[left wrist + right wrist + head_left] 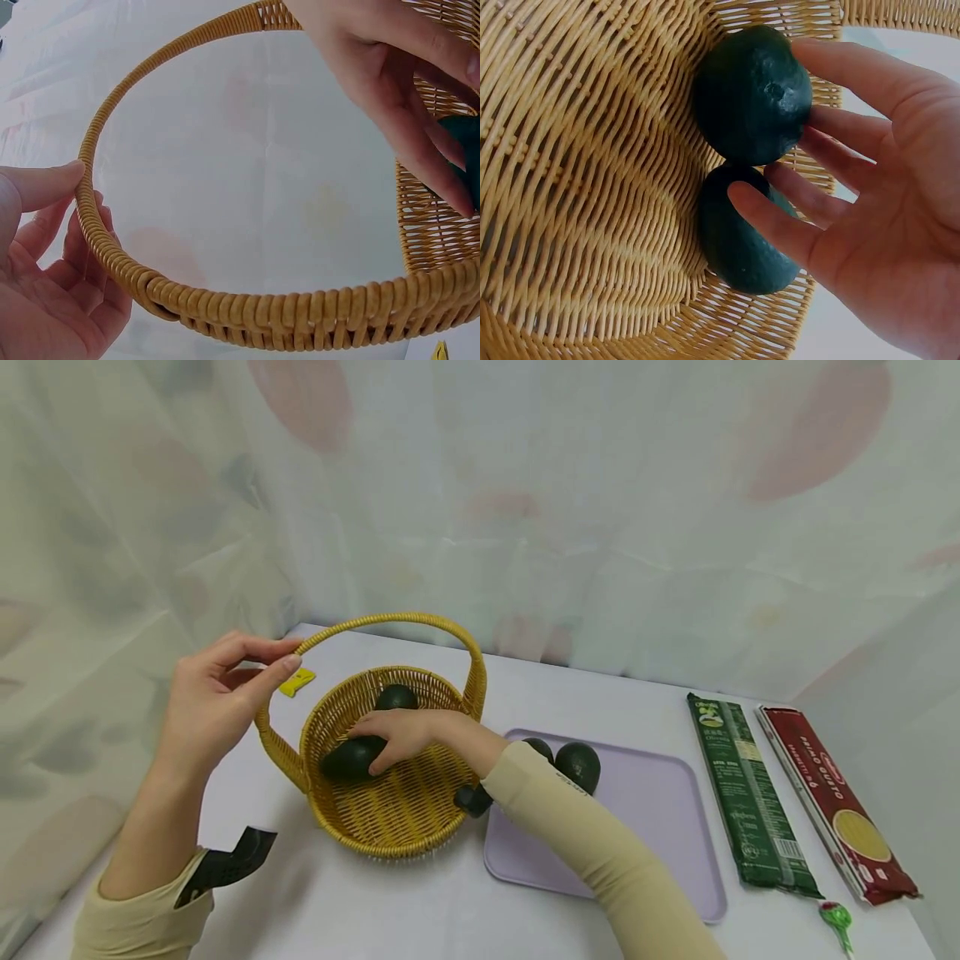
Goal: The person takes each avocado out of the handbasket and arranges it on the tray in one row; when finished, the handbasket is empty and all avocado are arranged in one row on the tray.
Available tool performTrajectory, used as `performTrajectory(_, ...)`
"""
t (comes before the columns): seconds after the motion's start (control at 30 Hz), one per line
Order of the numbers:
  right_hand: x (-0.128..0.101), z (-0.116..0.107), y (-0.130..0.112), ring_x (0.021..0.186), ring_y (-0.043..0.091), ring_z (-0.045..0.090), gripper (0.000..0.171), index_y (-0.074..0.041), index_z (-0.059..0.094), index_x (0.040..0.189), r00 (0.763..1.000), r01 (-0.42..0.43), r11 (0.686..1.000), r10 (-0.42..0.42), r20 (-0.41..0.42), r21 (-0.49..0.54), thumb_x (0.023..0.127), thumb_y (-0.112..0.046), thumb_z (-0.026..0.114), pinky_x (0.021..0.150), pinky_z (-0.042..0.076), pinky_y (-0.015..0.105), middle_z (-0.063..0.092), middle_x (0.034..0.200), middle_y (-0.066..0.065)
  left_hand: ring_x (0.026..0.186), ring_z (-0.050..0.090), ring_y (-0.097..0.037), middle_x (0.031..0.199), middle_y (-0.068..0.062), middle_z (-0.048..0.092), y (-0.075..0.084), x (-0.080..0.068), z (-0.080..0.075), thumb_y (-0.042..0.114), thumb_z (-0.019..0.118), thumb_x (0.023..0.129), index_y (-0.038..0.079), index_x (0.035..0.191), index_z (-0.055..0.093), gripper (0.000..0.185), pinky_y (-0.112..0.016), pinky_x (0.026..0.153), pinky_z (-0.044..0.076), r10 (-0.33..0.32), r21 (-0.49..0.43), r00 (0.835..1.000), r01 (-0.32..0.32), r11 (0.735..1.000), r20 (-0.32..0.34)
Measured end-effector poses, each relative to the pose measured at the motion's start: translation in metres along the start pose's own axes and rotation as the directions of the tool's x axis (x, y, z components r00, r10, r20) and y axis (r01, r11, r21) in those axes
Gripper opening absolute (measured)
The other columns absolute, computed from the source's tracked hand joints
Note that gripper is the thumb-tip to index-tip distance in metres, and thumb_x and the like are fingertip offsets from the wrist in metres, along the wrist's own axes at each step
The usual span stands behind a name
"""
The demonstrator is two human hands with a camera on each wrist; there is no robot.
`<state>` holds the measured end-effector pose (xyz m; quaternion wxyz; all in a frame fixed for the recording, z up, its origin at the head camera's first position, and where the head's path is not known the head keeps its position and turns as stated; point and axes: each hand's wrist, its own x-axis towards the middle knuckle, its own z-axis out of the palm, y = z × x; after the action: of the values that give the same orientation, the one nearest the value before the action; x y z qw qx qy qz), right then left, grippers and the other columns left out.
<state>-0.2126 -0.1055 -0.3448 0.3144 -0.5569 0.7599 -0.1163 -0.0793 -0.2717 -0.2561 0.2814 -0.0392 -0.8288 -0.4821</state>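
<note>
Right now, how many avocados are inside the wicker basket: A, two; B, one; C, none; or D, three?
A: two avocados lie in the basket, the right hand touching one, while two more sit on the tray.

The left hand [213, 697] is raised at the left of the scene, its forearm coming up from the near left edge in a cream sleeve with a dark strap at the wrist. Its thumb and forefinger meet in a pinch on a thin hoop, the other fingers loosely curled behind. The right hand [401, 735] reaches from the near right toward the left, the arm bent across the middle, sleeved in cream to the wrist. Its palm faces down, fingers [776, 217] spread and nearly straight, the tips touching a dark round object below them.
</note>
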Motion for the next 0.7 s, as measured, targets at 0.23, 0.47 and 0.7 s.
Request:
performTrajectory(0.23,0.0015,0.0044,0.0032,0.135,0.010,0.037,0.056,-0.016,0.043,0.141,0.997,0.063,0.989,-0.068,0.035,0.131,0.092,-0.021,0.069,0.105,0.033,0.021,0.043,0.144,-0.002,0.078,0.066,-0.010,0.102,0.005,0.070,-0.0009,-0.0005,-0.0004,0.001,0.071,0.087,-0.006,0.101,0.070,0.015,-0.013,0.064,0.050,0.003,-0.001,1.000,-0.003,1.000,0.000)
performTrajectory(0.47,0.0007,0.0090,0.0041,0.120,0.010,0.048,0.059,-0.025,0.046,0.132,0.990,-0.013,0.986,-0.010,0.139,0.166,0.084,-0.032,0.078,0.094,0.040,0.021,0.051,0.127,-0.005,0.075,0.067,-0.009,0.103,0.006,0.070,-0.0004,-0.0006,-0.0007,0.002,0.071,0.087,-0.006,0.100,0.070,0.015,-0.014,0.064,0.050,-0.010,0.004,1.000,0.010,1.000,0.006)
performTrajectory(0.7,0.0008,0.0080,0.0052,0.125,0.008,0.043,0.061,-0.028,0.045,0.136,0.980,-0.002,0.985,-0.033,0.196,0.174,0.085,-0.023,0.078,0.096,0.038,0.022,0.047,0.134,-0.004,0.074,0.067,-0.009,0.104,0.007,0.070,-0.0008,-0.0002,-0.0011,0.002,0.071,0.088,-0.005,0.101,0.070,0.015,-0.014,0.064,0.050,-0.021,0.001,1.000,0.021,1.000,0.011)
